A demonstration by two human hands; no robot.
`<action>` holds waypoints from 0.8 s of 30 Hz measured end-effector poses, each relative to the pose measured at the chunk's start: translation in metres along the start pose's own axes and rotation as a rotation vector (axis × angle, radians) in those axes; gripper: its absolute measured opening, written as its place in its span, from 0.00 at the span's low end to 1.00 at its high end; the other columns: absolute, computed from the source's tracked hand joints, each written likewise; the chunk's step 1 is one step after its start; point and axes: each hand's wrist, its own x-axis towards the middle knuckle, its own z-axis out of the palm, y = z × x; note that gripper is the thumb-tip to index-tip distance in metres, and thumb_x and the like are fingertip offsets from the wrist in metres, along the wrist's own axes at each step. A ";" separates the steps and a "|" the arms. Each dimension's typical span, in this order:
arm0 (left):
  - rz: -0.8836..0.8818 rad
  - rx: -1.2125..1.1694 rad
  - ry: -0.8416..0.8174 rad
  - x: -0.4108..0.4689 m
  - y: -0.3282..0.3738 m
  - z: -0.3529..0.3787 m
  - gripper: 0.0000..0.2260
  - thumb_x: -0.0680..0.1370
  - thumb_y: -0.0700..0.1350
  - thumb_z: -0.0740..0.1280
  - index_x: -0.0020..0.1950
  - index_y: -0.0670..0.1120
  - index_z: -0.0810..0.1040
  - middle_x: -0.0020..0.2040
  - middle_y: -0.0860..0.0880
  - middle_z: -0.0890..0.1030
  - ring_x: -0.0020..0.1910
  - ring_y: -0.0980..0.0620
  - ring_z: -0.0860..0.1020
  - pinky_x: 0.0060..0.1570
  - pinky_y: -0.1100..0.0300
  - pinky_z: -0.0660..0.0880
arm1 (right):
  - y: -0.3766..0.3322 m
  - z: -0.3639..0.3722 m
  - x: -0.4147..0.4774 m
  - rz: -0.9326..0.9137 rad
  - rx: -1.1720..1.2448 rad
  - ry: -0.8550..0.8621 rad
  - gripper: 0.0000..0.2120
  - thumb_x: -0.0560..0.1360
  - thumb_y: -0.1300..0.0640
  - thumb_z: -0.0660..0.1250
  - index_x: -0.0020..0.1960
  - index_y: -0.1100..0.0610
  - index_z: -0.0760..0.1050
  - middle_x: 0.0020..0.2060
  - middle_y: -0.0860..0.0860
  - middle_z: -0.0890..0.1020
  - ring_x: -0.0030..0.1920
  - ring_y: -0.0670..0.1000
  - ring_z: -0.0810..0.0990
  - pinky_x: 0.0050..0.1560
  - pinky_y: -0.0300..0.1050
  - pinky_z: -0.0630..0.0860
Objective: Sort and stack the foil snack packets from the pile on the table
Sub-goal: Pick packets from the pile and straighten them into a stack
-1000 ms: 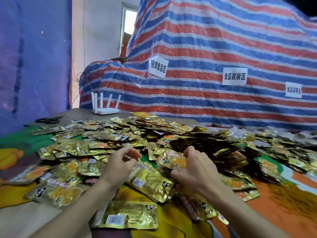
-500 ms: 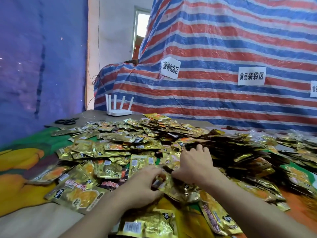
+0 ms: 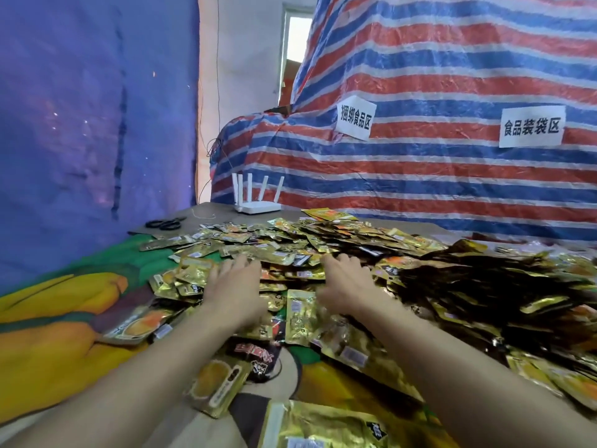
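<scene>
A wide pile of gold foil snack packets (image 3: 323,240) covers the table from the middle to the right edge. Both my arms stretch forward into it. My left hand (image 3: 234,282) lies flat on the packets with its fingers spread and straight. To its right, my right hand (image 3: 347,281) rests palm down on the pile, fingers extended toward the far side. Neither hand holds a packet. Between my forearms lie a gold packet (image 3: 298,315), a dark red packet (image 3: 256,354) and a yellow one (image 3: 219,383). Another gold packet (image 3: 326,428) lies at the near edge.
A white router (image 3: 258,203) with several antennas stands at the far edge, and black scissors (image 3: 164,224) lie to its left. A striped tarp (image 3: 420,176) with white labels rises behind the table. A colourful printed cloth (image 3: 64,318) covers the table's left part.
Both hands let go of the packets they were handling near me and reached forward, spreading flat on the pile. The camera moved closer and tilted toward the pile.
</scene>
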 end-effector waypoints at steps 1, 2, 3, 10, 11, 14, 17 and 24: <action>-0.022 0.007 0.005 0.005 -0.008 0.006 0.27 0.74 0.45 0.68 0.72 0.50 0.67 0.73 0.49 0.68 0.73 0.47 0.64 0.75 0.46 0.58 | -0.002 0.004 0.009 0.007 0.027 -0.007 0.33 0.75 0.57 0.66 0.77 0.54 0.59 0.69 0.57 0.69 0.70 0.60 0.66 0.70 0.60 0.65; -0.036 -0.011 0.015 0.008 -0.014 0.013 0.29 0.74 0.46 0.68 0.74 0.50 0.65 0.75 0.50 0.66 0.75 0.47 0.63 0.76 0.47 0.56 | -0.003 0.007 0.017 0.010 0.050 -0.012 0.34 0.75 0.58 0.66 0.78 0.55 0.57 0.72 0.57 0.67 0.72 0.60 0.65 0.71 0.61 0.64; -0.044 -0.042 0.025 0.011 -0.018 0.019 0.30 0.74 0.48 0.67 0.76 0.51 0.64 0.77 0.50 0.63 0.76 0.48 0.61 0.76 0.47 0.56 | -0.004 0.009 0.025 0.014 0.070 -0.021 0.36 0.75 0.59 0.66 0.79 0.56 0.55 0.75 0.56 0.64 0.74 0.60 0.63 0.72 0.61 0.63; -0.114 -0.081 0.037 0.027 -0.018 0.040 0.31 0.77 0.47 0.64 0.79 0.57 0.58 0.79 0.53 0.62 0.77 0.45 0.58 0.75 0.44 0.54 | -0.006 0.019 0.060 0.145 0.160 -0.139 0.32 0.79 0.55 0.63 0.80 0.52 0.56 0.75 0.59 0.65 0.76 0.64 0.61 0.72 0.62 0.62; -0.112 -0.056 0.052 0.028 -0.017 0.040 0.30 0.77 0.45 0.63 0.78 0.56 0.61 0.78 0.52 0.64 0.77 0.44 0.58 0.74 0.43 0.54 | -0.005 0.021 0.062 0.139 0.116 -0.133 0.28 0.79 0.55 0.63 0.77 0.53 0.61 0.74 0.59 0.65 0.75 0.64 0.60 0.71 0.62 0.62; -0.085 0.018 0.090 0.029 -0.016 0.041 0.23 0.79 0.43 0.62 0.75 0.53 0.67 0.76 0.51 0.68 0.77 0.43 0.59 0.72 0.43 0.57 | -0.003 0.023 0.067 0.130 0.051 -0.166 0.26 0.77 0.53 0.63 0.74 0.56 0.65 0.76 0.60 0.61 0.75 0.64 0.59 0.73 0.63 0.60; -0.071 0.010 0.130 0.028 -0.017 0.039 0.15 0.82 0.46 0.62 0.70 0.54 0.73 0.71 0.52 0.73 0.75 0.44 0.63 0.69 0.45 0.61 | 0.001 0.020 0.067 0.146 0.066 -0.248 0.33 0.75 0.51 0.64 0.77 0.54 0.60 0.78 0.60 0.59 0.77 0.63 0.56 0.75 0.65 0.58; -0.059 -0.079 0.249 0.024 -0.022 0.024 0.10 0.83 0.51 0.60 0.60 0.52 0.78 0.59 0.52 0.79 0.59 0.47 0.75 0.56 0.50 0.69 | -0.003 0.026 0.060 0.016 -0.051 -0.012 0.09 0.79 0.59 0.61 0.59 0.54 0.70 0.49 0.53 0.77 0.52 0.58 0.75 0.55 0.56 0.70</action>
